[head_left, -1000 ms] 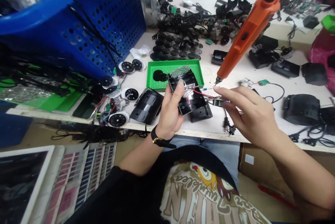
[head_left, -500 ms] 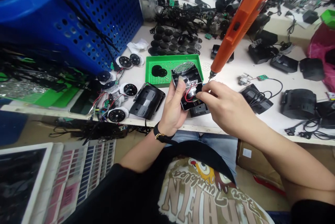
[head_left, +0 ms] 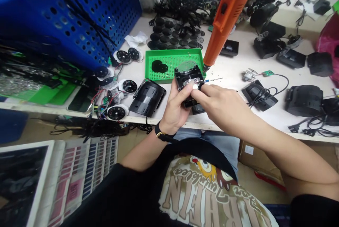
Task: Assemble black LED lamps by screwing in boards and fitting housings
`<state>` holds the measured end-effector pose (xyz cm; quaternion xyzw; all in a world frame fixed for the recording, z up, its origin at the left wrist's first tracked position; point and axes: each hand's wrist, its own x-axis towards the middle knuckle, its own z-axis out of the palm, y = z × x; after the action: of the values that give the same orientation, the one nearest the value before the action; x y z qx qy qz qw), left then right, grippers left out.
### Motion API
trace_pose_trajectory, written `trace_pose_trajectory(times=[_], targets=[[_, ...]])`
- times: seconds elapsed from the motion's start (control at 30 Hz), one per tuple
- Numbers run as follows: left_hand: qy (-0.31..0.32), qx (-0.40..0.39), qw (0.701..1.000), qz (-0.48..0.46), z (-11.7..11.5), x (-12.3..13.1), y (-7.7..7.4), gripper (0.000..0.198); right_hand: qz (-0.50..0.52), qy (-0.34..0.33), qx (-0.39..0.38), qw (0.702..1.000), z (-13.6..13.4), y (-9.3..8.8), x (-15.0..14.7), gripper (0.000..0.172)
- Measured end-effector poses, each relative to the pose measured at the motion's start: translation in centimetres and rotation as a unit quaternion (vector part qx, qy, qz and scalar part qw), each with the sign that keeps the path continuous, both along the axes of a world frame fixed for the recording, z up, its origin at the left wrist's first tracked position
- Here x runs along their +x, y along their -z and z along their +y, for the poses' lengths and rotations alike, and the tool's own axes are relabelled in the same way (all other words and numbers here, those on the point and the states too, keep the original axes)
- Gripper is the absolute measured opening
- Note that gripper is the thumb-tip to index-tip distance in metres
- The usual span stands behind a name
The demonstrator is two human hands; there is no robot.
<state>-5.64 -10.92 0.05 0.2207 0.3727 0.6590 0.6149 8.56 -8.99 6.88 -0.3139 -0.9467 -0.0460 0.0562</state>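
A black box (head_left: 196, 73) is held above the near edge of a white table (head_left: 230, 69), in the middle of the view, with its open side turned upward and a clear disc (head_left: 186, 66) seen at its far end. The box is gripped by the left hand (head_left: 177, 106), its thumb laid over the opening and its fingers wrapped around the side; a black wristband (head_left: 162, 135) is worn on that wrist. The fingers of the right hand (head_left: 221, 101) are bent in toward the opening, close to the left thumb; whether anything is pinched between the fingertips cannot be told. A small white part (head_left: 195, 86) can be seen between the two hands, and a thin wire with a blue sleeve (head_left: 207, 81) is seen sticking out just beyond the right fingers. Behind the box, a green tray (head_left: 173, 53) is partly covered by it, and black discs (head_left: 159, 66) are held in the tray. An orange screwdriver (head_left: 226, 18) is seen slanting down, its tip near the tray's right end. To the left, a rounded black case (head_left: 148, 98) is set beside small dial-faced parts (head_left: 116, 112), near a large blue basket (head_left: 113, 11).
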Motion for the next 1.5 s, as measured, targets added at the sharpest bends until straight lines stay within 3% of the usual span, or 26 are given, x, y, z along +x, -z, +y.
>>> trace_pose_trajectory(times=[0.23,0.5,0.63,0.8,0.97,1.03,1.13,1.3,1.5], targets=[[0.028,0.023,0.999,-0.009,-0.1,0.6,0.4,0.057,0.053,-0.048,0.028,0.997,0.1,0.4,1.4,0.031],[0.035,0.032,0.999,0.003,0.2,1.4,1.8,0.079,0.018,-0.08,-0.001,0.997,-0.2,1.2,1.7,0.026],[0.07,0.008,0.997,-0.034,0.0,1.0,1.7,0.077,0.044,-0.06,-0.009,0.997,-0.6,2.0,1.9,0.026],[0.099,0.008,0.992,-0.076,-0.2,0.7,1.2,0.095,0.082,-0.026,0.014,0.996,-1.1,2.5,1.9,0.028],[0.104,0.001,0.993,-0.053,-0.3,0.3,1.3,0.101,0.099,0.007,0.012,0.995,-1.2,2.4,1.7,0.026],[0.098,-0.004,0.994,-0.04,-0.4,0.2,1.3,0.103,0.106,0.018,0.012,0.994,-1.3,2.4,1.7,0.034],[0.099,-0.017,0.994,-0.035,-0.6,0.1,1.3,0.104,0.087,0.009,0.019,0.996,-1.3,2.3,1.8,0.054],[0.098,0.013,0.995,-0.029,-0.7,0.3,1.1,0.111,0.066,-0.007,0.024,0.997,-1.5,2.2,1.6,0.044],[0.099,0.034,0.994,-0.02,-0.9,0.5,1.4,0.113,0.042,-0.028,0.021,0.999,-1.3,2.1,1.8,0.044]])
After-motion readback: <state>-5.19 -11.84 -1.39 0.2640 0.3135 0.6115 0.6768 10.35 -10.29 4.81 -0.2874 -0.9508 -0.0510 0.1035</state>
